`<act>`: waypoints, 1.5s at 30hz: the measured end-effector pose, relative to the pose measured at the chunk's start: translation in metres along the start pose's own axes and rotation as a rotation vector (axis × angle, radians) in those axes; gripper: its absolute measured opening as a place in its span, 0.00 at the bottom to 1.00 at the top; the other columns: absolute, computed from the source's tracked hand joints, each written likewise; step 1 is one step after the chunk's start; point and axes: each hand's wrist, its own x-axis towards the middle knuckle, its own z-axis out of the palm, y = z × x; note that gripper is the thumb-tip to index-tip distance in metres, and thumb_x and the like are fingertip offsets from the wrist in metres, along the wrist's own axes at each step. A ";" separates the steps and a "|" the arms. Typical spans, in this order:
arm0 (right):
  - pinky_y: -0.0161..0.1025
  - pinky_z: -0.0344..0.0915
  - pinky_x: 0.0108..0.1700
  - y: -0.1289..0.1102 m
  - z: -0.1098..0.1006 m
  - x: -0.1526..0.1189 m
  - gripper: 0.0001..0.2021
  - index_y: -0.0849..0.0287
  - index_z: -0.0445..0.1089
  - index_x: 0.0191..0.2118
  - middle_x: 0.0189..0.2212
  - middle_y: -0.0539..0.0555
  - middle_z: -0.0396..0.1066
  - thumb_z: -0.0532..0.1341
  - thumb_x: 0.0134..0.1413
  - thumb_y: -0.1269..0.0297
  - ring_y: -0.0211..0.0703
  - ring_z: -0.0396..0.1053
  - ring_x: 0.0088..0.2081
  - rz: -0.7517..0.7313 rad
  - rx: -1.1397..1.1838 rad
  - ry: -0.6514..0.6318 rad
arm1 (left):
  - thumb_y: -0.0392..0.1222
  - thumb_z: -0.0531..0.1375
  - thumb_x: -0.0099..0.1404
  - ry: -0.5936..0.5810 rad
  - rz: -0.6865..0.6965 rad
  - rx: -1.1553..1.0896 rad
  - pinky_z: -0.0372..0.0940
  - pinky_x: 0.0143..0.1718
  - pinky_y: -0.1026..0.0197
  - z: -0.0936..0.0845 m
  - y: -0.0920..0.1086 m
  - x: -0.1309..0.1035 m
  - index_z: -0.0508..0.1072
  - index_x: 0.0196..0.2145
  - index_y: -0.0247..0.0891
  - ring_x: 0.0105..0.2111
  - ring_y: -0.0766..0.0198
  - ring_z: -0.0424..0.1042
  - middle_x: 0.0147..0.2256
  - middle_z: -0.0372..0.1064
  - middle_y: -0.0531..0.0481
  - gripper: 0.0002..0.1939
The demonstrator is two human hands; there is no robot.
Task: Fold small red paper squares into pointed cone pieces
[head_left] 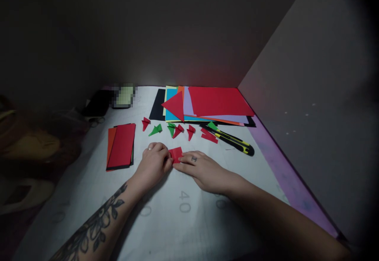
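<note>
A small square of red paper (177, 154) lies on the white gridded sheet between my hands. My left hand (156, 159), with a ring on one finger, has its fingers curled and pinched on the paper's left edge. My right hand (204, 168) lies low with its fingers stretched out, the tips touching the right side of the paper. Just beyond sit several small folded paper pieces, among them a red one (145, 123) and a green one (156, 129). Red paper strips (209, 135) lie beside a yellow and black utility knife (233, 139).
Coloured sheets (220, 101) are stacked at the back by the wall, a red triangle (177, 107) on top. A pile of cut rectangles (121, 145) lies to the left. Behind it are a black object (99, 103) and a blurred-out device (124, 96). A wall rises on the right.
</note>
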 end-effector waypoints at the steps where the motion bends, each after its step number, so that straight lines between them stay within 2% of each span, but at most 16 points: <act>1: 0.49 0.59 0.55 0.000 0.001 0.000 0.26 0.52 0.64 0.58 0.50 0.57 0.68 0.54 0.55 0.78 0.49 0.60 0.54 -0.003 -0.015 -0.006 | 0.40 0.53 0.64 -0.003 -0.007 -0.001 0.59 0.38 0.53 0.000 0.000 0.000 0.71 0.30 0.37 0.41 0.53 0.62 0.36 0.66 0.45 0.09; 27: 0.51 0.56 0.56 -0.002 0.000 -0.001 0.28 0.48 0.62 0.60 0.55 0.58 0.64 0.54 0.55 0.78 0.52 0.56 0.58 0.024 -0.023 -0.081 | 0.41 0.53 0.64 0.047 -0.067 0.074 0.59 0.40 0.51 0.009 0.004 -0.002 0.71 0.30 0.38 0.43 0.51 0.62 0.38 0.67 0.45 0.09; 35: 0.51 0.55 0.58 -0.005 -0.001 -0.002 0.27 0.51 0.62 0.59 0.57 0.60 0.63 0.54 0.56 0.78 0.52 0.56 0.59 0.037 -0.037 -0.086 | 0.41 0.54 0.64 0.106 -0.218 0.099 0.60 0.40 0.50 0.009 0.002 -0.011 0.67 0.36 0.38 0.46 0.48 0.61 0.42 0.65 0.42 0.06; 41: 0.51 0.57 0.57 -0.005 -0.002 -0.002 0.26 0.51 0.64 0.59 0.56 0.61 0.64 0.54 0.56 0.78 0.51 0.58 0.58 0.032 -0.023 -0.070 | 0.38 0.52 0.65 0.156 -0.188 -0.037 0.60 0.43 0.49 0.007 -0.004 -0.014 0.66 0.39 0.40 0.46 0.51 0.61 0.42 0.66 0.45 0.05; 45: 0.52 0.57 0.57 -0.006 -0.002 -0.001 0.25 0.51 0.64 0.58 0.55 0.61 0.64 0.55 0.56 0.77 0.53 0.57 0.58 0.029 -0.031 -0.058 | 0.41 0.55 0.64 0.202 -0.136 -0.080 0.59 0.46 0.48 0.009 0.002 -0.013 0.65 0.41 0.39 0.47 0.51 0.61 0.44 0.65 0.44 0.08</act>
